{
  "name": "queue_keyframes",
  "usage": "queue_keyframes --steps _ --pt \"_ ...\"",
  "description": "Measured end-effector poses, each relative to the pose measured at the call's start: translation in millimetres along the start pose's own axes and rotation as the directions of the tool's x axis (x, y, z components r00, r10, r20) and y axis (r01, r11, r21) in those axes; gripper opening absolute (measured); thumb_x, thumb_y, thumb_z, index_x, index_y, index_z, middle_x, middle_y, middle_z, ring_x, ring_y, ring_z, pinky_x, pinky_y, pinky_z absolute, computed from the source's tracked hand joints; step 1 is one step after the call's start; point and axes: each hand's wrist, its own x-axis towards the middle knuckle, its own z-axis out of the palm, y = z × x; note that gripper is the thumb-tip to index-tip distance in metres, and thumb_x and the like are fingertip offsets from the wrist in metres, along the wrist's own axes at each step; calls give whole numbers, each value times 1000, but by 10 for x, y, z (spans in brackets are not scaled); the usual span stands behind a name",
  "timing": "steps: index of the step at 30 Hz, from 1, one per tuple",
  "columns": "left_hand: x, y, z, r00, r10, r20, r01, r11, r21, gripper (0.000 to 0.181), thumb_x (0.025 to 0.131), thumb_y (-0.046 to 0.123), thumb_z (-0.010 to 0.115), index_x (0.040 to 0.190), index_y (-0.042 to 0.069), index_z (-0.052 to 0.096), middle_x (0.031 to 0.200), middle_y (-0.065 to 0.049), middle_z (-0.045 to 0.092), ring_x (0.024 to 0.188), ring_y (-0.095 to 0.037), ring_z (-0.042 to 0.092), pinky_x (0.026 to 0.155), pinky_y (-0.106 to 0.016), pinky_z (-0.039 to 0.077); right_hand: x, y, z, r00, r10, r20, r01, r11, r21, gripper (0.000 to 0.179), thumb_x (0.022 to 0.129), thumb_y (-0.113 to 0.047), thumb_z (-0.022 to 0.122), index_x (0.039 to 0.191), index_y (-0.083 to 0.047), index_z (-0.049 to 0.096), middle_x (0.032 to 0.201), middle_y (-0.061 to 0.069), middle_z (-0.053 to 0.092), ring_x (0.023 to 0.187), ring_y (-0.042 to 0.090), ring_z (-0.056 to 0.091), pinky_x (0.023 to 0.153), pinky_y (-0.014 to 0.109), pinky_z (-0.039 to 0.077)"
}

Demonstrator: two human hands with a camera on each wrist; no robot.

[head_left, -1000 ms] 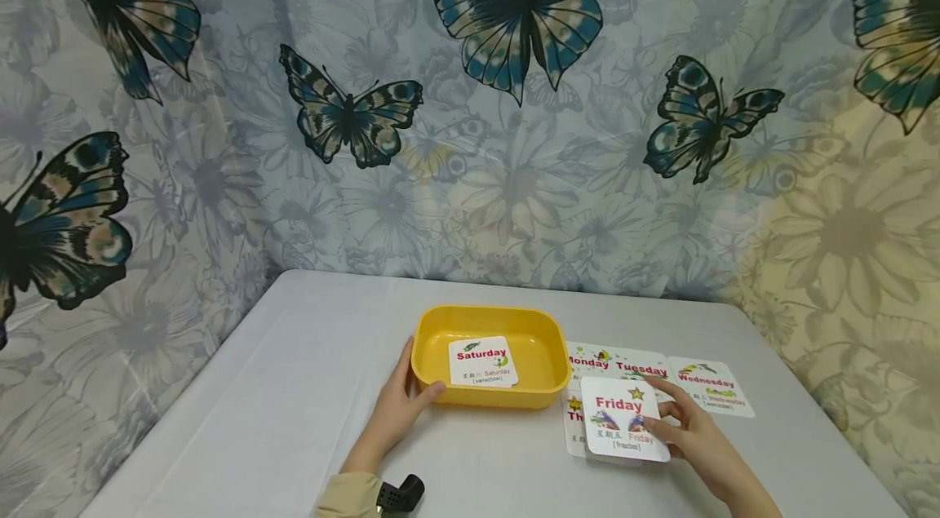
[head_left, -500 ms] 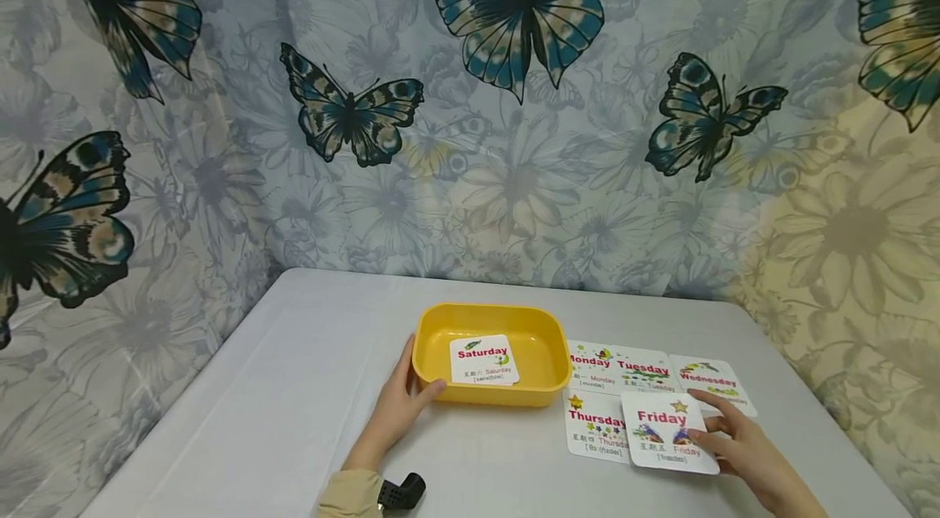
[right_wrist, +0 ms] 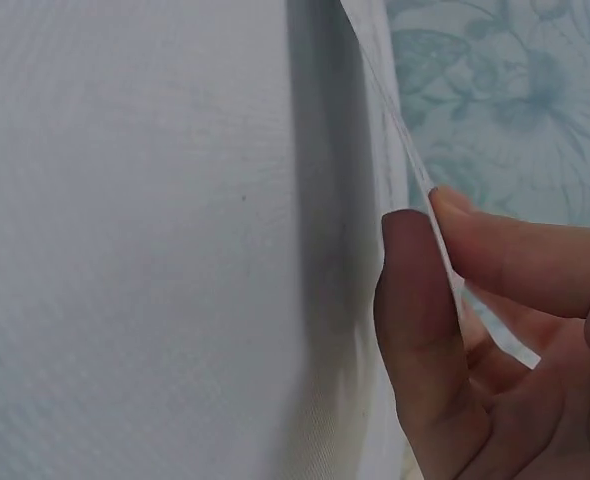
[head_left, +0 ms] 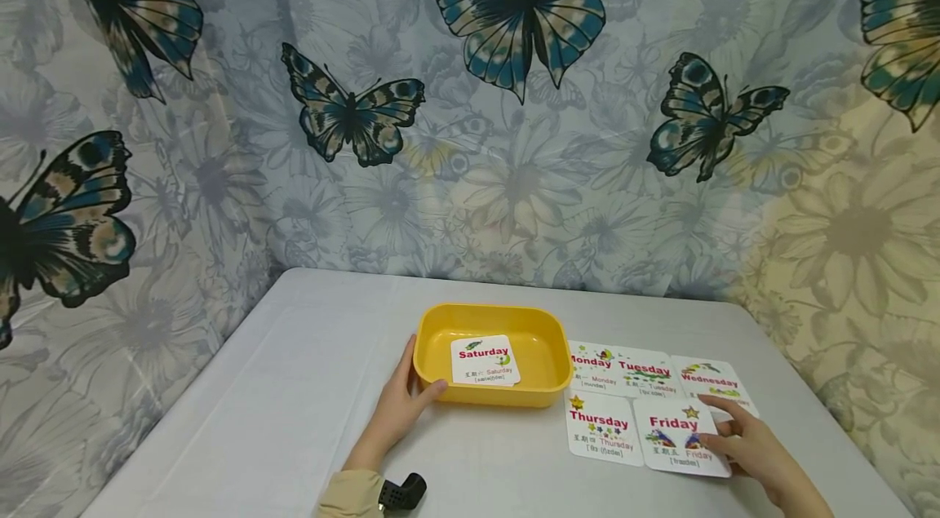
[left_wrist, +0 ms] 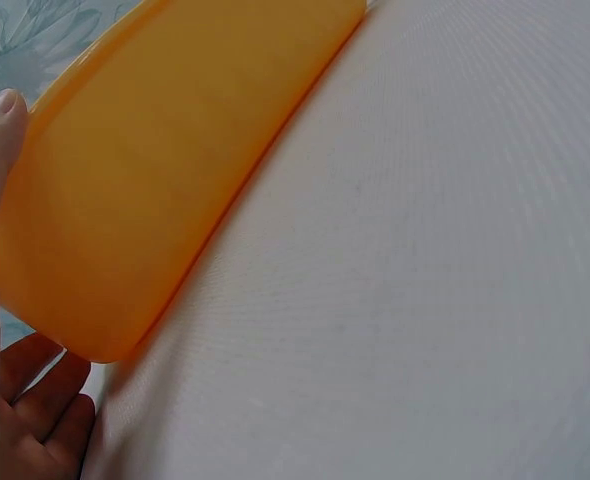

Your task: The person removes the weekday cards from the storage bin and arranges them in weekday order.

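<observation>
My left hand (head_left: pixel 395 413) holds the left end of a yellow plastic tray (head_left: pixel 507 396), thumb at the near rim. In the left wrist view its fingers (left_wrist: pixel 50 400) bend round the tray's end. A white Saturday card (head_left: pixel 481 371) lies inside the tray. On the right, my right hand (head_left: pixel 760 453) pinches the right edge of a Friday flash card (head_left: pixel 664 444) between thumb and fingers. The right wrist view shows this thin card (right_wrist: pixel 407 145) edge-on, slanted close over the table. Directly left of it lies a Thursday card (head_left: pixel 596 440).
Behind those cards lie a Monday card (head_left: pixel 593 375), a Tuesday card (head_left: pixel 642 379) and a Wednesday card (head_left: pixel 708 378) in a row. The tray's right side overlaps the Monday card in the head view. A white cloth covers the table (head_left: pixel 242 404); butterfly-patterned fabric (head_left: pixel 514 224) hangs behind.
My right hand has carried the Friday card rightward and slightly nearer, from over the Thursday card to beside it, uncovering that card. The left hand and tray stay put.
</observation>
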Motion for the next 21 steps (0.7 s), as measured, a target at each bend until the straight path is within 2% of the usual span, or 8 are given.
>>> queue_keyframes --steps 9,15,21 --pt "-2 9 0 1000 -5 0 5 1000 4 92 82 38 70 150 20 12 152 3 16 136 -18 19 109 -36 22 74 28 37 999 -14 -45 7 990 -142 79 75 -20 77 133 9 33 79 8 48 61 17 49 47 27 46" --pt "-7 9 0 1000 -1 1 1 1000 8 91 82 37 70 150 21 12 152 3 16 136 -17 19 109 -35 22 96 -13 61 999 -34 -42 23 973 -232 76 74 -20 77 130 12 35 79 8 49 63 19 50 49 30 48" --pt "-5 5 1 1000 -3 0 3 1000 11 91 82 38 70 150 25 11 152 3 16 136 -17 19 109 -35 22 106 -32 66 997 -54 -49 37 952 -303 75 75 -20 75 128 14 35 77 7 49 64 19 47 50 28 42"
